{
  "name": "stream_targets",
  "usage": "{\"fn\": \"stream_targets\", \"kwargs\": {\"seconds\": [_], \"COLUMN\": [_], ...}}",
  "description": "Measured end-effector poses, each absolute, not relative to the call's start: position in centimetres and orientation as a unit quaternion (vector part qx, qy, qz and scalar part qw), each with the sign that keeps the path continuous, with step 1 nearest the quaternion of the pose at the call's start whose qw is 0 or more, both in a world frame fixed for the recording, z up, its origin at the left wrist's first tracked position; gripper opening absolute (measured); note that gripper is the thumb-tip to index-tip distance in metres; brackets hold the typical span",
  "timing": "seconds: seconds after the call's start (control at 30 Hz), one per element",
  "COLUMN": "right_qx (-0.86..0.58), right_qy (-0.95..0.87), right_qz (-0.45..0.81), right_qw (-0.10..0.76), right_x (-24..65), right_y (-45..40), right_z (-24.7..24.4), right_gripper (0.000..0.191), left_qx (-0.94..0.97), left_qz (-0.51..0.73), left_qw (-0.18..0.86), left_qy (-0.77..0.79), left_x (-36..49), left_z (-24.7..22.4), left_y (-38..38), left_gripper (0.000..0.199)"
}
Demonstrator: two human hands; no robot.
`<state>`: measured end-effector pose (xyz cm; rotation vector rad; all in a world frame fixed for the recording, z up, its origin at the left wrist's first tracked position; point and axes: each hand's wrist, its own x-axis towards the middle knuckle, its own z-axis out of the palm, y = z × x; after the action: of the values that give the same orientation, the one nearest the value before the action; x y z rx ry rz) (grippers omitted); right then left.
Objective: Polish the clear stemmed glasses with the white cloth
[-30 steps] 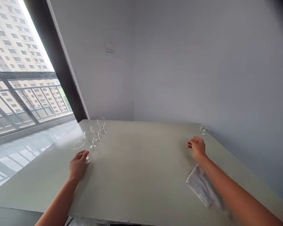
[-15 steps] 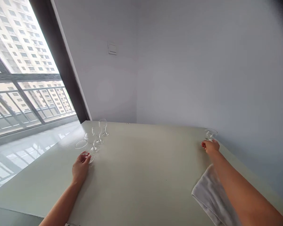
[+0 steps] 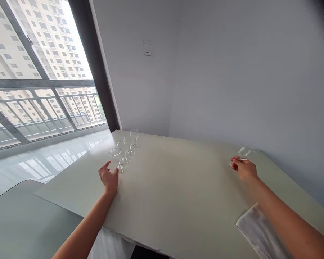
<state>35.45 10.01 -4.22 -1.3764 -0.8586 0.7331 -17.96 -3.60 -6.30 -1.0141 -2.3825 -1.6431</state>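
My left hand (image 3: 109, 178) is beside the nearest stemmed glass (image 3: 121, 168) on the left of the table, with its thumb and fingers spread apart. That glass stands upright on its foot. Behind it, several more clear stemmed glasses (image 3: 135, 136) run in a slanting row toward the far left corner. Over on the right, my right hand (image 3: 245, 169) has its fingers closed around the stem of another clear glass (image 3: 247, 151). This glass is tilted, its bowl pointing away from me; part of the stem is hidden by the fingers.
A folded grey cloth (image 3: 259, 228) lies under my right forearm on the pale table (image 3: 175, 187). Grey walls (image 3: 218, 72) meet behind the table, with a light switch (image 3: 148, 49) on the left one. A large window (image 3: 43, 82) is on the left, beside a lower grey-green surface (image 3: 18, 223).
My left fingers have opened and come off the nearest glass, which stays standing. The glass in my right hand is now tilted more. The camera view has turned left, shifting everything rightward.
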Motion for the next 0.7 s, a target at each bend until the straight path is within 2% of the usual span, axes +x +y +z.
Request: {"fn": "stream_targets", "kwargs": {"seconds": [0.07, 0.13, 0.23, 0.4, 0.6, 0.7], "right_qx": [-0.576, -0.543, -0.458, -0.357, -0.328, -0.325], "right_qy": [-0.397, -0.427, -0.501, -0.588, -0.594, -0.611], "right_qz": [0.384, 0.435, 0.516, 0.588, 0.629, 0.635], "right_qw": [0.603, 0.577, 0.523, 0.425, 0.379, 0.343], "right_x": [31.7, 27.2, 20.2, 11.9, 9.6, 9.6], "right_y": [8.5, 6.3, 2.2, -3.5, -5.3, -5.5], "right_z": [-3.5, -2.6, -1.0, 0.2, -0.9, -1.6], "right_gripper": [0.02, 0.03, 0.046, 0.051, 0.049, 0.051], "left_qx": [-0.354, -0.44, -0.569, -0.639, -0.569, -0.542], "left_qz": [-0.573, -0.589, -0.551, -0.496, -0.519, -0.513], "left_qw": [0.12, 0.114, -0.032, -0.259, -0.325, -0.445], "left_qy": [-0.729, -0.669, -0.61, -0.528, -0.549, -0.495], "left_x": [-16.5, -14.0, -9.3, -3.3, -2.9, -3.2], "left_z": [-5.5, -4.5, -3.0, -1.0, -0.9, -1.1], "left_y": [-4.4, -5.1, -5.8, -6.9, -8.8, -9.6], "left_gripper": [0.032, 0.019, 0.017, 0.03, 0.026, 0.029]}}
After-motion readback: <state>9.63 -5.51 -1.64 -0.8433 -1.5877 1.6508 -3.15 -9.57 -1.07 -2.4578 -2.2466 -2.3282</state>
